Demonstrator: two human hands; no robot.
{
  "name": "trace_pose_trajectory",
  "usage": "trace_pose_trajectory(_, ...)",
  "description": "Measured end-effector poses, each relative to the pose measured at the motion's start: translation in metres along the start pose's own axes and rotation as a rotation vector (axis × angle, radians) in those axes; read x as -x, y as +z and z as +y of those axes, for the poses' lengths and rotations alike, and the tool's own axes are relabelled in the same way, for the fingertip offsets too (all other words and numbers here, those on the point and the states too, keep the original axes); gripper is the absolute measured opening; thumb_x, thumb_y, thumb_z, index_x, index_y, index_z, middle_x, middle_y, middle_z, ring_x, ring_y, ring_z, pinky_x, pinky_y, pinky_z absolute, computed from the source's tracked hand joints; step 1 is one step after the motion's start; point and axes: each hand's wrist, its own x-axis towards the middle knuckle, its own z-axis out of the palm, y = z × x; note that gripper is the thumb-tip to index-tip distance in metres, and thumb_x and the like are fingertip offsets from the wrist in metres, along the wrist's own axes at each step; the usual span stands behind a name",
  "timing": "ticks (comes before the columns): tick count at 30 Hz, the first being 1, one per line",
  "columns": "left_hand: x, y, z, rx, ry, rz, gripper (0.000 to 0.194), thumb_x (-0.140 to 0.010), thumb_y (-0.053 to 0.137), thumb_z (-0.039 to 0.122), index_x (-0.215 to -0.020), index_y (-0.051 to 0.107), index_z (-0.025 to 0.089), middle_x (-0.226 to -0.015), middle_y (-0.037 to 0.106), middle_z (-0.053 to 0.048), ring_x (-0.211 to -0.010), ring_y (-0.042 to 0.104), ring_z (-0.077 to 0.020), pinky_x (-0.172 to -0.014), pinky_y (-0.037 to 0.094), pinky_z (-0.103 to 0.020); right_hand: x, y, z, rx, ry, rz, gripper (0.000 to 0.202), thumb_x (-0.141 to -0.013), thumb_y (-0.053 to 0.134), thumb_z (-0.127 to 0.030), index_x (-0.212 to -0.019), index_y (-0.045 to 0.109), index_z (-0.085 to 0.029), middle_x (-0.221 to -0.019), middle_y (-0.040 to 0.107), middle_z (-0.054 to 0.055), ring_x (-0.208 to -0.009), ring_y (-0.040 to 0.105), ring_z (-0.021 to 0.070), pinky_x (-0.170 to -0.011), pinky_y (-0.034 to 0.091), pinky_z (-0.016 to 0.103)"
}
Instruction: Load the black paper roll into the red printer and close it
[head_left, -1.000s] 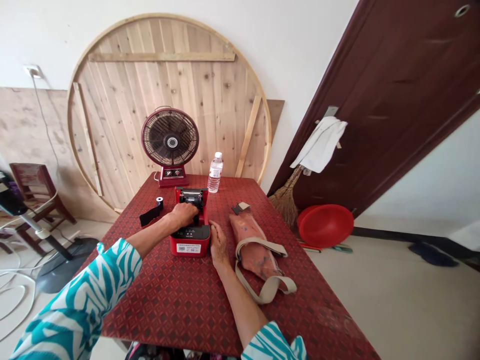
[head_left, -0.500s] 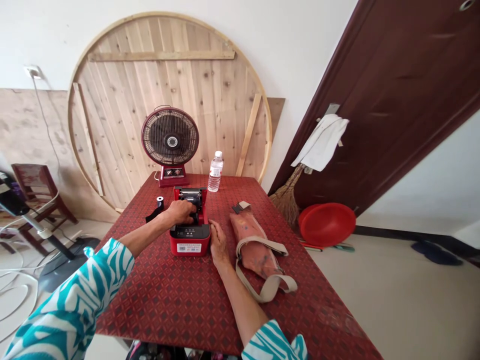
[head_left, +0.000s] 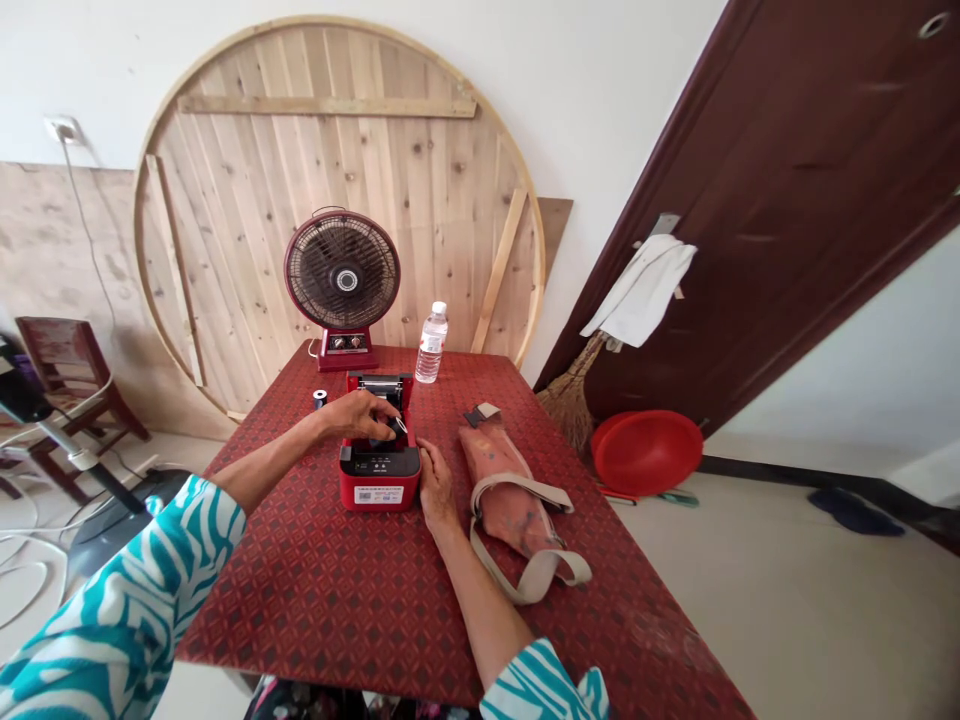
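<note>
A red and black label printer [head_left: 380, 480] stands on the table with its lid raised at the back. Over its inner bay, my left hand [head_left: 358, 416] is closed on a black ribbon roll [head_left: 387, 430], whose white ring-shaped end shows by my fingertips. Part of the roll is hidden by the hand. My right hand [head_left: 438, 482] lies along the printer's right side, fingers stretched out and touching the casing. Behind my left wrist stands a second small black roll with a white end [head_left: 320, 398].
The red patterned table [head_left: 360, 600] also carries a fan [head_left: 343, 280], a water bottle [head_left: 432, 345] and a worn pink pouch with a pale strap [head_left: 506, 480]. A round wooden board [head_left: 255, 200] leans on the wall. Right of the table are a broom [head_left: 574, 395] and red basin [head_left: 649, 452].
My left hand has lifted slightly and turned, bringing the black ribbon roll's white end into sight above the printer's bay. My right hand stays against the printer.
</note>
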Motion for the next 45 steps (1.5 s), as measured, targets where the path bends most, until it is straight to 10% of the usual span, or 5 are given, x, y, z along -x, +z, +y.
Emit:
trace_pose_trajectory(15, 0.076, -0.038, -0.047, 0.746, -0.051, 0.443, 0.051, -0.071, 0.065, 0.04, -0.118, 0.062, 0.02, -0.072, 0.062, -0.002, -0.058, 0.054, -0.0116, -0.058, 0.045, -0.025, 0.003, -0.004, -0.011, 0.012, 0.007, -0.038, 0.036, -0.085, 0.049, -0.044, -0.107, 0.065, -0.021, -0.111, 0.069, 0.007, -0.107, 0.061, 0.0239, -0.093, 0.045, 0.037)
trace_pose_trajectory(27, 0.107, -0.068, -0.083, 0.446, -0.248, 0.851, 0.052, -0.062, 0.072, 0.049, -0.1, 0.057, 0.017, -0.064, 0.058, 0.002, -0.051, 0.055, -0.0112, -0.05, 0.044, -0.023, 0.005, -0.005, -0.009, 0.051, 0.012, -0.051, 0.037, -0.085, 0.049, -0.044, -0.108, 0.065, -0.021, -0.112, 0.069, 0.007, -0.101, 0.062, 0.023, -0.089, 0.046, 0.035)
trace_pose_trajectory(34, 0.076, -0.063, -0.112, -0.206, -0.658, 0.697, 0.038, -0.07, 0.065, 0.049, -0.092, 0.055, 0.019, -0.076, 0.066, -0.002, -0.072, 0.063, -0.0196, -0.058, 0.041, -0.026, 0.004, -0.006, -0.011, 0.066, 0.008, -0.042, 0.036, -0.083, 0.05, -0.044, -0.107, 0.066, -0.021, -0.108, 0.07, 0.006, -0.099, 0.062, 0.0239, -0.087, 0.046, 0.035)
trace_pose_trajectory(45, -0.022, -0.063, -0.106, -0.418, -0.654, 0.594, 0.05, -0.079, 0.054, 0.055, -0.112, 0.052, 0.018, -0.104, 0.068, -0.013, -0.1, 0.064, -0.0294, -0.075, 0.046, -0.033, 0.003, -0.004, -0.012, 0.034, 0.029, -0.05, 0.034, -0.085, 0.048, -0.042, -0.106, 0.066, -0.022, -0.109, 0.069, 0.005, -0.102, 0.061, 0.0231, -0.09, 0.045, 0.034)
